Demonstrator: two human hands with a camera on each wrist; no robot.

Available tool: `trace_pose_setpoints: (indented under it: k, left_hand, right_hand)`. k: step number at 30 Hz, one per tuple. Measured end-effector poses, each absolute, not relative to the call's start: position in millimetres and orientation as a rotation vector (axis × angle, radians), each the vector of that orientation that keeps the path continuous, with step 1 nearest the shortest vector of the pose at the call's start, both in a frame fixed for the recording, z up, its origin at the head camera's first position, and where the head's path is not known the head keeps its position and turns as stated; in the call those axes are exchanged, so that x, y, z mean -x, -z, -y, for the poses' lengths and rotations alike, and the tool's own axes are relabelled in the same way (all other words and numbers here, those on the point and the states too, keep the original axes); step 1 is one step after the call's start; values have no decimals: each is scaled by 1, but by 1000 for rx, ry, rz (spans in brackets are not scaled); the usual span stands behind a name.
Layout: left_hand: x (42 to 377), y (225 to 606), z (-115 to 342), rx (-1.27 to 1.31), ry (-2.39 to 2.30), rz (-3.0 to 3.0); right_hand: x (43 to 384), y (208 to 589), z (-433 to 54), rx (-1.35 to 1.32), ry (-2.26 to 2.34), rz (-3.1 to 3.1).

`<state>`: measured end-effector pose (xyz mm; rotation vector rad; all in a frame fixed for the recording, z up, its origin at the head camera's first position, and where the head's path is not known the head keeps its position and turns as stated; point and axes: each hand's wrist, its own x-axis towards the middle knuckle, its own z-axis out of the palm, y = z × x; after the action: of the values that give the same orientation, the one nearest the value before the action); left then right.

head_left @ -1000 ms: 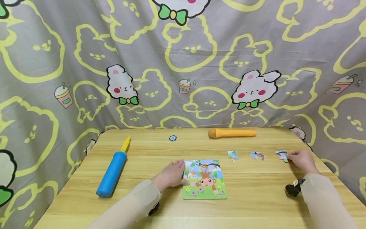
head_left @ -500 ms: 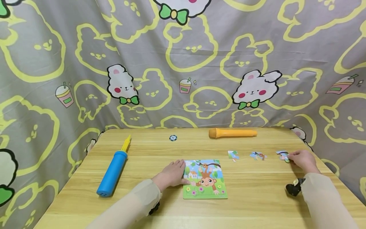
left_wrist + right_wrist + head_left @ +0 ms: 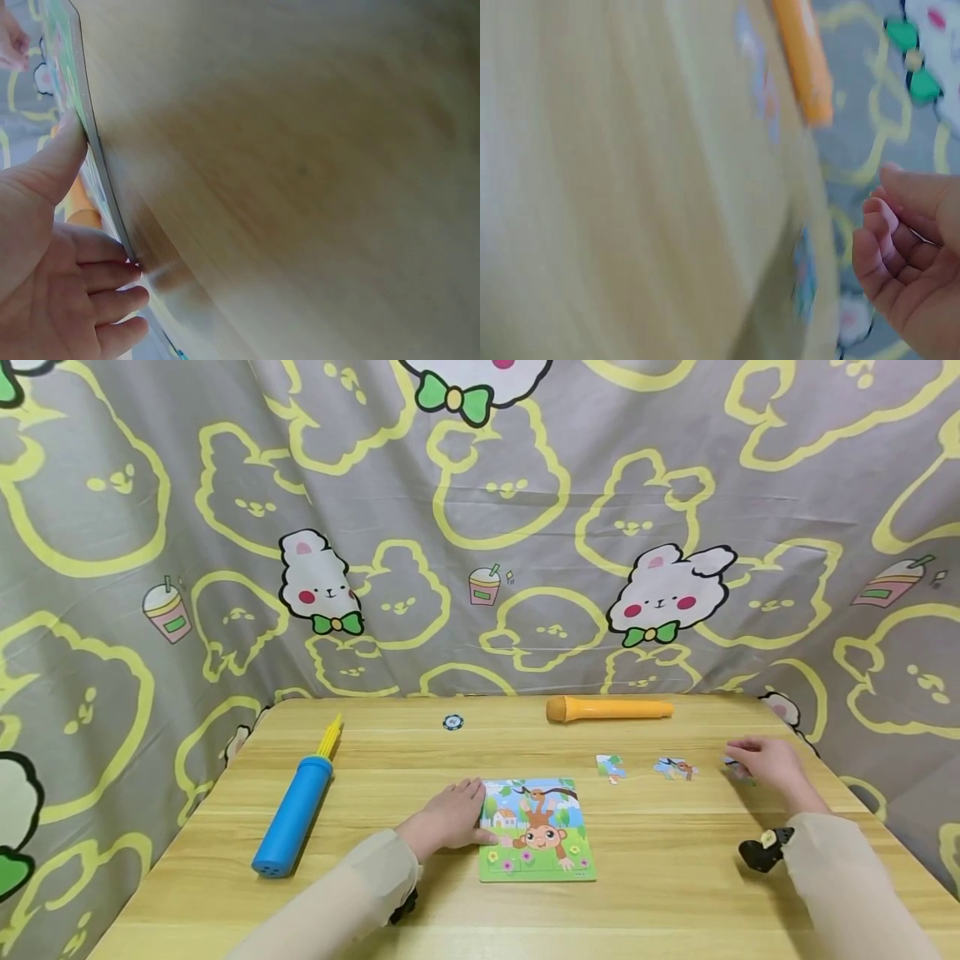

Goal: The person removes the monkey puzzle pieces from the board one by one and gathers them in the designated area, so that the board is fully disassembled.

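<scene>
A square monkey puzzle point(image 3: 536, 852) lies flat at the middle of the table. My left hand point(image 3: 450, 817) rests against its left edge; in the left wrist view the thumb touches the rim of the puzzle point(image 3: 66, 64) and the relaxed fingers lie along its side. Three loose puzzle pieces lie in a row to the right: a left piece point(image 3: 611, 767), a middle piece point(image 3: 675, 768) and a right piece point(image 3: 739, 772). My right hand point(image 3: 772, 766) hovers over the right piece, partly covering it. The right wrist view shows its loosely curled fingers holding nothing, apart from that piece point(image 3: 804, 274).
An orange toy microphone point(image 3: 611, 709) lies at the back of the table. Near the back edge is a dark round chip point(image 3: 453, 722). A blue hand pump point(image 3: 295, 814) with a yellow nozzle lies on the left. A patterned curtain point(image 3: 420, 510) hangs behind the table.
My right hand has let go of the right puzzle piece and lifted up and left over it. The piece stays on the table. My left hand has not moved.
</scene>
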<state>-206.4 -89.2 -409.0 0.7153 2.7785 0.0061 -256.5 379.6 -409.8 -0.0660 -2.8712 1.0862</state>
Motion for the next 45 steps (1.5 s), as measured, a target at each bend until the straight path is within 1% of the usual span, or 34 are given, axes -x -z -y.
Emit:
trace_pose_setpoints:
  k: [3,7,11,16,24,35,45]
  left_hand:
    - [206,408,91,-726,-27,-2774]
    - [206,407,93,-740,-68,-2764]
    - [206,408,94,-754,-102,-2755]
    - [207,409,96,-773,-137,-2752]
    - [204,410,100,-804,-155,-2742]
    - [203,414,99,-794,-96,-2739]
    - [201,409,95,-761,-72,-2740]
  right_hand:
    - [259,398,-353,-8,-1212,2831]
    - [260,384,-317,-157,-1237,2798]
    - [260,378,-281,-302,-1270,2790]
    - [257,381,-233,-509,-1283,2768]
    - [245,399,-169,-808,-1281,2813]
    - [230,420,-123,-1127,-1267,2903]
    - [223,424,-108,-1165,-1224,2976]
